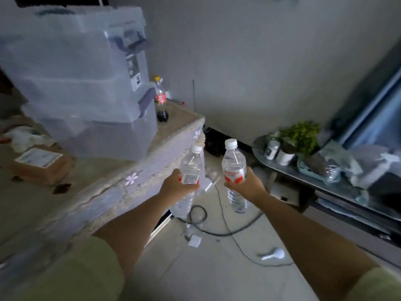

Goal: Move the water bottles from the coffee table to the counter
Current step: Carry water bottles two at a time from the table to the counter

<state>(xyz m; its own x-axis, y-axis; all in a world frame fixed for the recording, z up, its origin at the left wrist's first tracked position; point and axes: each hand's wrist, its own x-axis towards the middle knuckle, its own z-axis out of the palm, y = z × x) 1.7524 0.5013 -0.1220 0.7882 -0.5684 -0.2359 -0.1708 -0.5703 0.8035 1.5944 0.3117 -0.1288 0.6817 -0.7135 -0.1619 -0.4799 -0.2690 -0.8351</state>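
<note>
Clear water bottles (190, 168) (234, 165), one gripped upright in each of the hands (176, 184) (247, 183).

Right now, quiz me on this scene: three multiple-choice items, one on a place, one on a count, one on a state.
1. Where does the cola bottle stand?
A on the counter
B on the floor
C in a hand

2. How many water bottles are being held?
A one
B two
C three

3. The water bottle caps are:
A off
B missing
C on

Key: 1 A, it stands beside the storage boxes. 2 B, left hand and right hand hold one each. 3 C, white caps top both.
</note>
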